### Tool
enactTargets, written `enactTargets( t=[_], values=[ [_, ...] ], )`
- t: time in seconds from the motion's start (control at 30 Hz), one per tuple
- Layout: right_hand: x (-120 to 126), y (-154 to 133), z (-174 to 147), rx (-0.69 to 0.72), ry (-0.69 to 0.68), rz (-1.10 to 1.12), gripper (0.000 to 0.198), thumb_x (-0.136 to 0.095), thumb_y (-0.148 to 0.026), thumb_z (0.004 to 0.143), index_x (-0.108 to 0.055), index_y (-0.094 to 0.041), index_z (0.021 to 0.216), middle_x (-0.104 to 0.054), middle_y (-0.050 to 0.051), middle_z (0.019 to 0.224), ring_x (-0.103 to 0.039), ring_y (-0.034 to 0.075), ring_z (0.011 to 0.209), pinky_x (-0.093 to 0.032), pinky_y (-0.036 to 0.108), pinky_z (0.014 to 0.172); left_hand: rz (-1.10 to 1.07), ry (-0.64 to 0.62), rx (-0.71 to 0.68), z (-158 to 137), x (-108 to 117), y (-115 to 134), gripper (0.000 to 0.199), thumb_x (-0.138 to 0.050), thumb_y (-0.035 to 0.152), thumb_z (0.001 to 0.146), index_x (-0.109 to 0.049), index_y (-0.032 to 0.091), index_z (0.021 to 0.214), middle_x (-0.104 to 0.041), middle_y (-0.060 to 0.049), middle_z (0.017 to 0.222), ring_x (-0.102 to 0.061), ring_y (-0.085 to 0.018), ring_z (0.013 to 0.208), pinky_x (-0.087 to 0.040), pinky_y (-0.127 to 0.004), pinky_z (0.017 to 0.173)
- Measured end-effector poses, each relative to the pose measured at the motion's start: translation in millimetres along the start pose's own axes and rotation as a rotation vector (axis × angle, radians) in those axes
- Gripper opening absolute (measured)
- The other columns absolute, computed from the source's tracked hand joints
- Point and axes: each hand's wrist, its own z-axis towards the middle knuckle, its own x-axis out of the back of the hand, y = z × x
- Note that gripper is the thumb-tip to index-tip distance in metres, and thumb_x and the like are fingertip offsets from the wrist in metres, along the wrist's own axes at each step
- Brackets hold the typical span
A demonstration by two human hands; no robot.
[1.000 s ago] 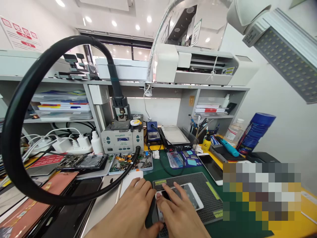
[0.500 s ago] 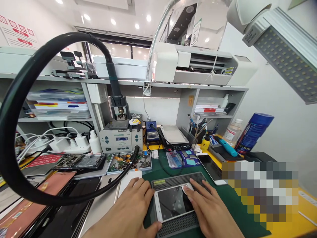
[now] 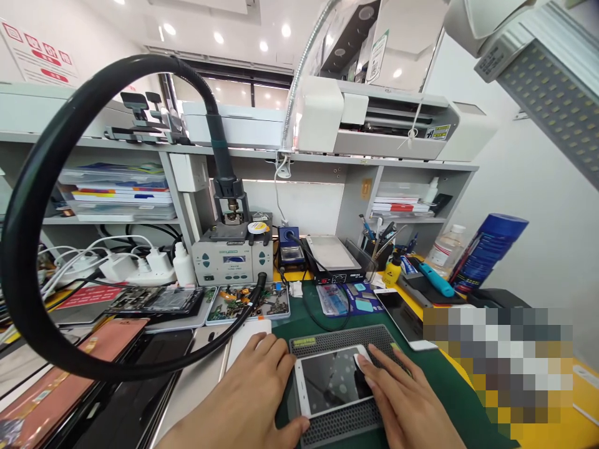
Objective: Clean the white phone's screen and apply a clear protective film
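A white smartphone (image 3: 331,381) lies screen up and sideways on a grey perforated mat (image 3: 341,433). Several pale round spots show on its dark glass. My left hand (image 3: 246,390) is at the phone's left end, thumb by the lower corner and forefinger by the upper one, bracing it. A small white pad (image 3: 359,362) is pressed by the fingertips of my right hand (image 3: 405,390) against the right end of the screen. The other right fingers stretch over the mat beyond the phone. The pad's full shape is hidden under the fingers.
A thick black hose (image 3: 14,249) loops in front on the left, above stacked phones (image 3: 135,374). Behind stand a grey soldering station (image 3: 229,259) and a tray of small parts (image 3: 218,319). Another white phone (image 3: 407,321) lies to the right on the green mat (image 3: 449,390).
The view has swung slightly left, so everything appears shifted right. My right fingertips have moved a little with the pad, toward the screen's right end. My left hand keeps its place at the phone.
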Motion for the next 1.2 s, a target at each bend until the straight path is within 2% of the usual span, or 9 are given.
enactTargets(
  t=[0.2, 0.4, 0.67, 0.73, 0.8, 0.9, 1.07, 1.13, 1.2],
  values=[
    [-6.5, -16.0, 9.0, 0.009, 0.0, 0.08, 0.038, -0.046, -0.015, 0.098, -0.054, -0.019, 0.135, -0.072, 0.01, 0.124, -0.064, 0.03, 0.121, -0.054, 0.044, 0.095, 0.007, 0.016, -0.012, 0.4, -1.9, -0.4, 0.041, -0.066, 0.048, 0.082, -0.069, 0.018, 0.109, -0.062, -0.011, 0.106, -0.053, -0.034, 0.11, -0.038, -0.052, 0.105],
    [-23.3, -36.8, 23.7, 0.163, -0.027, 0.188, 0.038, -0.05, -0.007, 0.093, -0.059, -0.021, 0.127, -0.074, 0.005, 0.121, -0.061, 0.025, 0.126, -0.045, 0.039, 0.108, 0.002, 0.011, -0.019, 0.6, -4.4, -2.2, 0.041, -0.067, 0.048, 0.08, -0.068, 0.018, 0.109, -0.062, -0.01, 0.106, -0.053, -0.033, 0.109, -0.037, -0.052, 0.105],
    [-29.3, -64.4, 40.1, 0.144, 0.092, 0.214, 0.038, -0.047, -0.001, 0.086, -0.06, -0.018, 0.117, -0.078, 0.003, 0.11, -0.065, 0.026, 0.12, -0.037, 0.042, 0.113, 0.009, -0.002, -0.032, 1.1, -3.6, -1.1, 0.037, -0.066, 0.045, 0.082, -0.068, 0.018, 0.108, -0.063, -0.01, 0.105, -0.053, -0.033, 0.109, -0.037, -0.053, 0.105],
    [-36.6, -71.6, 38.9, 0.122, 0.155, 0.227, 0.035, -0.047, -0.002, 0.087, -0.061, -0.02, 0.114, -0.079, 0.001, 0.107, -0.066, 0.024, 0.118, -0.028, 0.039, 0.119, 0.006, -0.01, -0.03, 1.2, -2.9, -0.4, 0.035, -0.066, 0.042, 0.081, -0.068, 0.018, 0.106, -0.063, -0.01, 0.106, -0.053, -0.033, 0.109, -0.038, -0.053, 0.105],
    [-48.4, -79.5, 36.2, 0.025, 0.337, 0.249, 0.028, -0.047, -0.005, 0.09, -0.063, -0.021, 0.106, -0.08, 0.0, 0.099, -0.067, 0.023, 0.115, -0.015, 0.04, 0.123, 0.002, -0.013, -0.023, 1.0, -2.4, 0.2, 0.034, -0.067, 0.039, 0.079, -0.068, 0.017, 0.105, -0.063, -0.011, 0.107, -0.053, -0.033, 0.11, -0.037, -0.052, 0.106],
    [-63.7, -88.6, 32.8, -0.013, 0.398, 0.253, 0.026, -0.044, -0.007, 0.093, -0.063, -0.023, 0.102, -0.081, 0.001, 0.095, -0.068, 0.022, 0.115, -0.013, 0.042, 0.124, -0.007, -0.015, -0.015, 0.9, -2.2, 0.8, 0.035, -0.066, 0.037, 0.079, -0.068, 0.017, 0.108, -0.062, -0.011, 0.11, -0.052, -0.033, 0.113, -0.036, -0.052, 0.107],
    [-52.3, -77.7, 29.2, 0.002, 0.345, 0.238, 0.023, -0.049, -0.01, 0.094, -0.065, -0.023, 0.104, -0.081, -0.002, 0.094, -0.067, 0.022, 0.116, -0.012, 0.042, 0.124, -0.031, -0.049, 0.027, 2.8, -1.2, 2.1, 0.04, -0.066, 0.039, 0.079, -0.068, 0.018, 0.114, -0.062, -0.01, 0.113, -0.051, -0.033, 0.114, -0.035, -0.051, 0.109],
    [-37.7, -63.2, 25.6, 0.022, 0.253, 0.204, 0.023, -0.051, -0.013, 0.096, -0.064, -0.021, 0.113, -0.08, -0.001, 0.101, -0.065, 0.024, 0.121, -0.017, 0.042, 0.123, -0.03, -0.065, 0.041, 3.6, 0.1, 2.7, 0.043, -0.067, 0.041, 0.08, -0.067, 0.018, 0.116, -0.062, -0.01, 0.116, -0.05, -0.033, 0.116, -0.034, -0.05, 0.109],
    [-23.3, -46.6, 20.3, 0.122, 0.075, 0.147, 0.027, -0.054, -0.014, 0.097, -0.061, -0.021, 0.122, -0.077, -0.001, 0.113, -0.06, 0.024, 0.126, -0.029, 0.038, 0.119, -0.024, -0.079, 0.055, 3.7, 1.6, 3.4, 0.045, -0.067, 0.043, 0.08, -0.067, 0.018, 0.117, -0.061, -0.011, 0.117, -0.05, -0.034, 0.117, -0.034, -0.05, 0.109]
  ],
)
